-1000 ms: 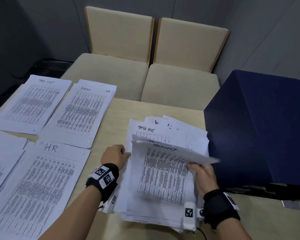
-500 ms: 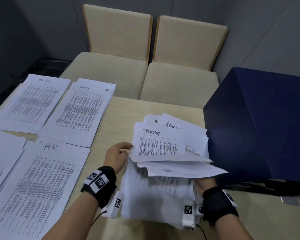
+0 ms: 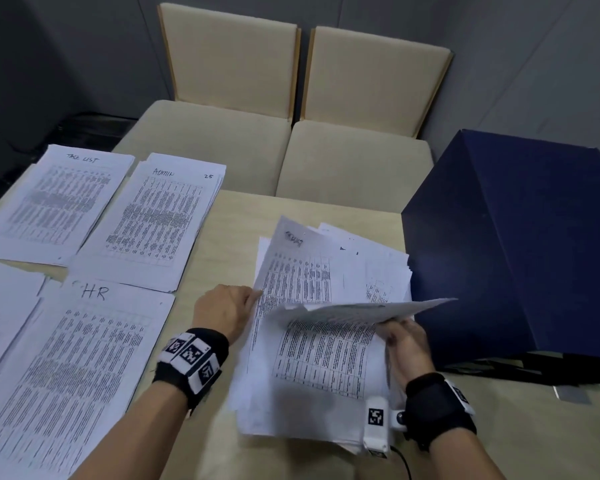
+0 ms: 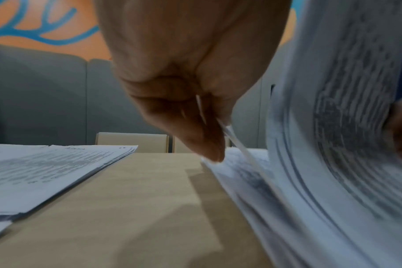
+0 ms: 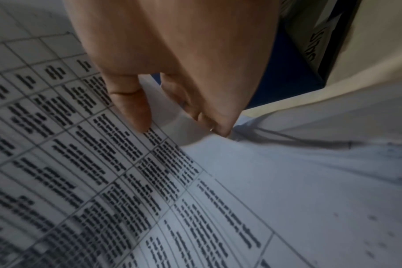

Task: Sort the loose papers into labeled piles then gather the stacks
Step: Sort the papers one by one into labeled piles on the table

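The loose unsorted pile of printed sheets (image 3: 319, 362) lies on the table's middle right. My left hand (image 3: 252, 296) pinches the left edge of one sheet (image 3: 295, 271) with a handwritten heading, tilted up off the pile; the left wrist view shows that thin edge (image 4: 232, 139) between thumb and fingers. My right hand (image 3: 390, 327) holds a few raised sheets (image 3: 371, 308) by their right edge, with its thumb (image 5: 135, 108) on the printed side. Sorted piles lie at left: TASK LIST (image 3: 56, 206), ADMIN (image 3: 156, 220), HR (image 3: 70, 368).
A large dark blue box (image 3: 520, 244) stands right against the loose pile. Another paper pile (image 3: 0, 323) lies at the far left edge. Two beige chairs (image 3: 229, 81) stand behind the wooden table (image 3: 215, 237).
My left hand went from a fist beside the pile to pinching the headed sheet and tilting it up. The right hand's raised sheets have swung toward the box.
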Motion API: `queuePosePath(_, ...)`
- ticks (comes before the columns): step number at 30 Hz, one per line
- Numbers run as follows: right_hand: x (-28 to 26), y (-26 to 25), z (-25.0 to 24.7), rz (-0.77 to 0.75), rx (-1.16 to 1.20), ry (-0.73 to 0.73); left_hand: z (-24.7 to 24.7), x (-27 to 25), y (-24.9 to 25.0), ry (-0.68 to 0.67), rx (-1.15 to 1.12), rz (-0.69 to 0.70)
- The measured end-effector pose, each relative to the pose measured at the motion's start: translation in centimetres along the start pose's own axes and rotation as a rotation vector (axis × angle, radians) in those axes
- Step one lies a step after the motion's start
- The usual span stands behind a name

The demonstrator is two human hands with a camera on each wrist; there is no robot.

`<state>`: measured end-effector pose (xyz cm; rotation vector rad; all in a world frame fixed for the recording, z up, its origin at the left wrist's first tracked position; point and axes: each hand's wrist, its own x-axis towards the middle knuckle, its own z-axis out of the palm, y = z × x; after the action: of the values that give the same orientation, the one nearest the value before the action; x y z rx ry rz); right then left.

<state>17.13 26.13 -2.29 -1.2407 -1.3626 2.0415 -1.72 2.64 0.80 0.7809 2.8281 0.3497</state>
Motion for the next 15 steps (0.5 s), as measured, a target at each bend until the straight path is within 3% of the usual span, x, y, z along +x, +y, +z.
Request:
queuePosePath(4,0.5,-0.4,0.6,0.009,0.007,-0.091,0.3,-0.7,-0.5,-0.047,-0.531,0.193)
queuePosePath(6,0.5,-0.4,0.8,0.04,0.001,-0.108,-0.1,-0.9,0.0,-0.149,-0.82,0.143)
queuePosePath(8,0.4,-0.2,0.6,0.045,-0.006,-0.141,0.0,-1.0,0.6,-0.25,-1.018,0.004)
queuePosePath(10,0.0,-0.2,0.5,0.02,0.009,-0.109,0.8,-0.6,0.9,-0.158,-0.985,-0.176)
queuePosePath(12,0.1,-0.3,1.0,0.077,0.062,0.008,1.8,-0.1,0.6,-0.024,-0.716,-0.342)
queuePosePath(13,-0.7,-1.2,0.9,0.2,0.149,0.092,2.1,0.1,0.5,-0.034,-0.577,-0.393)
queuePosePath(14,-0.7,-1.1,0.4,0.204,0.106,0.128,2.4,0.2,0.5,-0.09,-0.473,-0.41)
queuePosePath(15,-0.5,-0.9,0.3,0.129,0.061,0.065,2.6,0.2,0.5,-0.149,-0.409,-0.399)
